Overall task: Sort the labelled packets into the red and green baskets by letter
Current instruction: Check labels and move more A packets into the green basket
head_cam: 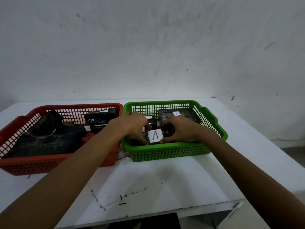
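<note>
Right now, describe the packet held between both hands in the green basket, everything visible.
The packet is small and dark, seemingly wrapped in glossy black plastic, with a white paper label bearing a handwritten "A" facing the camera. It sits inside the green basket near its front wall, atop other dark packets. The left hand and right hand grip its two sides, hiding much of it.

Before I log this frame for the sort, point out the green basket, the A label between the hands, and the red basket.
green basket [166, 148]: head view, front wall.
A label [155, 135]: head view, the letter.
red basket [54, 158]: head view, front rim.
</note>
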